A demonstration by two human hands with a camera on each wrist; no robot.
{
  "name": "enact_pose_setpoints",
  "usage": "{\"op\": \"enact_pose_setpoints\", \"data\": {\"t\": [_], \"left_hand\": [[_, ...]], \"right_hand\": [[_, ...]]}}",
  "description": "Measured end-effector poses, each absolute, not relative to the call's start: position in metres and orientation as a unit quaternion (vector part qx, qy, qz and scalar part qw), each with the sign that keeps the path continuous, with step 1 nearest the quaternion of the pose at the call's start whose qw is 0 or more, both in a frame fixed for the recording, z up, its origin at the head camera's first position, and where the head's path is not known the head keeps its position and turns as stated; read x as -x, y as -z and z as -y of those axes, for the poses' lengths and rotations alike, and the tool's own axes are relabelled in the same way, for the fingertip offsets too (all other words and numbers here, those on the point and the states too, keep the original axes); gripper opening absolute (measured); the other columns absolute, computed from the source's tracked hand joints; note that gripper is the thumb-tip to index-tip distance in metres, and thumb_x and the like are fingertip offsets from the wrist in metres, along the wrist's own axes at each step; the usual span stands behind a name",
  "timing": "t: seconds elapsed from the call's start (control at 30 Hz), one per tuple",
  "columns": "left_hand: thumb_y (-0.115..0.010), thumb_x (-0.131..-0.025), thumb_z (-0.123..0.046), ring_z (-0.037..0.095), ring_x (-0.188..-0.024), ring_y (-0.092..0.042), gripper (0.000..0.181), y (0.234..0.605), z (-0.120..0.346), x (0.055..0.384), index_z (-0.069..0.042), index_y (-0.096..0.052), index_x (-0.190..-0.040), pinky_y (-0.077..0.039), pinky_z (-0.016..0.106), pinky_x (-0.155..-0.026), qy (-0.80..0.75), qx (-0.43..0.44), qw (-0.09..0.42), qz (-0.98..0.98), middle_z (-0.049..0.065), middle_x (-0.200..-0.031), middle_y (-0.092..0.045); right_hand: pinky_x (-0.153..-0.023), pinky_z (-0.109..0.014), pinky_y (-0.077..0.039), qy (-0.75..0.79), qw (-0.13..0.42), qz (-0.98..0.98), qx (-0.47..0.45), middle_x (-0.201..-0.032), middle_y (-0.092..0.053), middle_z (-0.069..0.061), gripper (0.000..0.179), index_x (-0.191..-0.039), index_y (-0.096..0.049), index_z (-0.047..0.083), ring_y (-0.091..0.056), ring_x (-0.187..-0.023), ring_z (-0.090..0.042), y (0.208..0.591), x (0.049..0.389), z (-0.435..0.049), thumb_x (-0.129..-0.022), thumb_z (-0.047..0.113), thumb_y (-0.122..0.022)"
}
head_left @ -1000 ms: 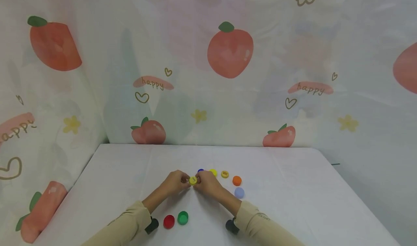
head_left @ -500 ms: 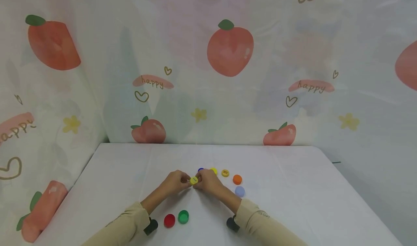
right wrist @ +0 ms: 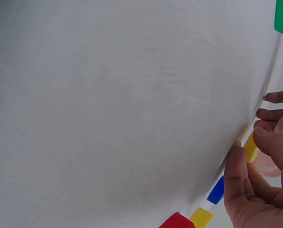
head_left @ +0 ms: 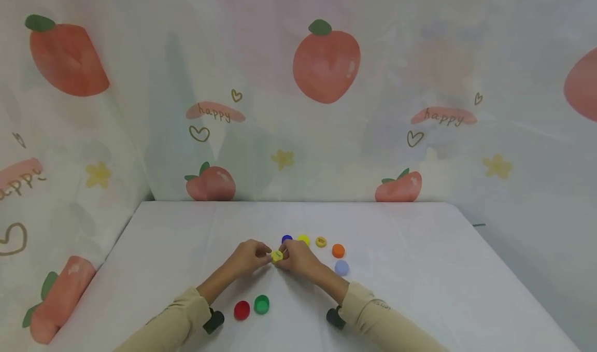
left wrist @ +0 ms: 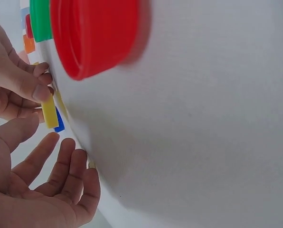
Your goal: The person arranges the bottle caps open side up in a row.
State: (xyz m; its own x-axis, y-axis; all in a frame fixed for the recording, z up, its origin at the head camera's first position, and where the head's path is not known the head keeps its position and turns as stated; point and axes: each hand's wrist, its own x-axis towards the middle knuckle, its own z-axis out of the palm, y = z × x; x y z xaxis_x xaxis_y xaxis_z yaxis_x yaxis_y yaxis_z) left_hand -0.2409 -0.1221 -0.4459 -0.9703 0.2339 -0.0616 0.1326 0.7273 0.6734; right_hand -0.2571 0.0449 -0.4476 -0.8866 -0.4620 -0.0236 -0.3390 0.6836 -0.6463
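Over the middle of the table, my right hand (head_left: pixel 300 257) pinches a yellow bottle cap (head_left: pixel 277 256) between thumb and fingers; dark marks show on its top. Facing it from the other side is my left hand (head_left: pixel 247 257). In the left wrist view the left hand's thumb and index finger (left wrist: pixel 42 152) stand spread close to the yellow cap (left wrist: pixel 50 113), with a small gap, and its other fingers bend loosely. The right wrist view shows the right thumb and index finger on the yellow cap (right wrist: pixel 250 148). Just behind the right hand lies a blue cap (head_left: pixel 286 238), partly covered.
Beyond the right hand, a bright yellow cap (head_left: pixel 304 239), a dull yellow cap (head_left: pixel 321 242), an orange cap (head_left: pixel 338 251) and a light blue cap (head_left: pixel 342 268) form a curve. Nearer, a red cap (head_left: pixel 242 310) and a green cap (head_left: pixel 262 304) lie hollow side up on the white table (head_left: pixel 420 290).
The left fingertips have come slightly away from the yellow cap, which stays in the right hand's pinch and has tilted a little. The head view has shifted slightly downward.
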Motion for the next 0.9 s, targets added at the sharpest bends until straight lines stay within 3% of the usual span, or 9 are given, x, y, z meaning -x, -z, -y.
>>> {"op": "enact_pose_setpoints", "data": {"t": [0.43,0.9], "left_hand": [[-0.063,-0.080,-0.023,0.013,-0.074,-0.051,0.023,0.441,0.129,0.245,-0.009,-0.064,-0.098,-0.046,0.024,-0.062,-0.353,-0.100,0.065,-0.928,-0.001,-0.085,-0.059],[-0.064,-0.078,-0.027,0.013,-0.072,-0.049,0.018,0.444,0.126,0.238,-0.012,-0.066,-0.089,-0.044,0.023,-0.059,-0.365,-0.087,0.076,-0.924,-0.004,-0.080,-0.059]], "right_hand": [[-0.060,-0.017,-0.043,0.302,0.074,-0.918,0.247,-0.074,-0.057,0.002,0.023,-0.094,-0.059,0.007,-0.051,-0.066,-0.008,0.436,0.253,-0.043,-0.075,0.018,-0.068],[-0.059,-0.014,-0.044,0.324,0.081,-0.905,0.264,-0.078,-0.060,0.000,0.026,-0.097,-0.055,0.007,-0.053,-0.066,-0.005,0.437,0.241,-0.042,-0.076,0.014,-0.068]]}}
